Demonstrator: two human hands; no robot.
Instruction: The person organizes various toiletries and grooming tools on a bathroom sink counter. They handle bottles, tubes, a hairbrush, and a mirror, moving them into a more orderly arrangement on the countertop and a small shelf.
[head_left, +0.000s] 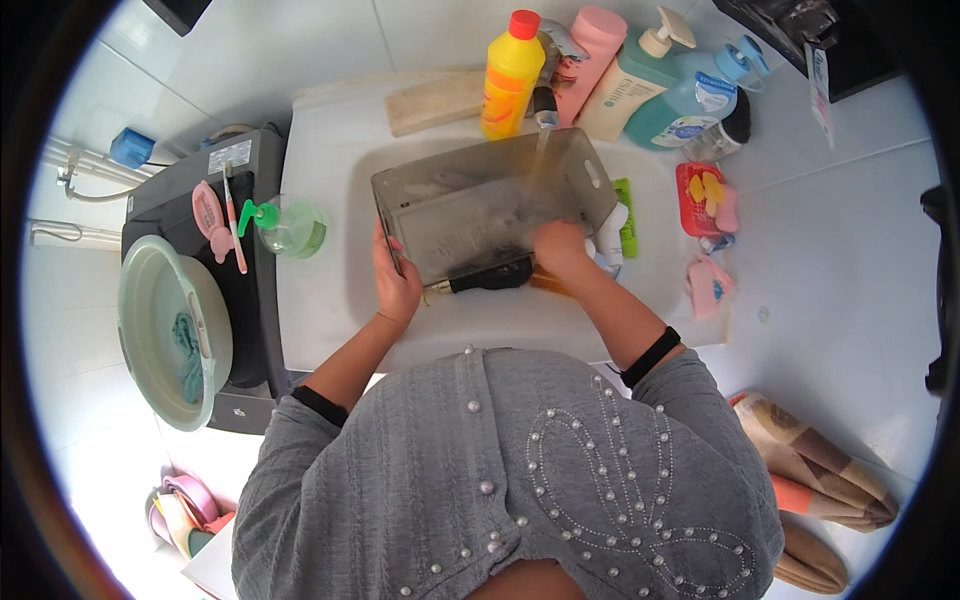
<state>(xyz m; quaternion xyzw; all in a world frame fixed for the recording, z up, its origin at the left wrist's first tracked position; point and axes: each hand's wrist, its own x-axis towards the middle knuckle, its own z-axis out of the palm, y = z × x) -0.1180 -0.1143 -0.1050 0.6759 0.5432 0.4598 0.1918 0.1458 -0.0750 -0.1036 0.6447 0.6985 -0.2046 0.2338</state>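
Observation:
A translucent grey plastic bin (480, 217) is held tilted over the white washbasin (667, 277), beneath the tap (546, 112), from which water runs into it. My left hand (397, 285) grips the bin's left end, thumb on the near rim. My right hand (561, 246) is at the bin's near right side, blurred; its fingers are hidden, and whether it holds anything cannot be told. Under and beside the bin in the basin lie a black-handled item (491, 276), a white tube (611, 236) and a green packet (625, 217).
Behind the basin stand a yellow bottle with a red cap (513, 82), a pink bottle (589, 56) and pump bottles (637, 82). A red soap dish (699, 202) sits at right. At left are a clear green-topped pump bottle (294, 229) and a pale green washbasin tub (150, 330) on a dark appliance.

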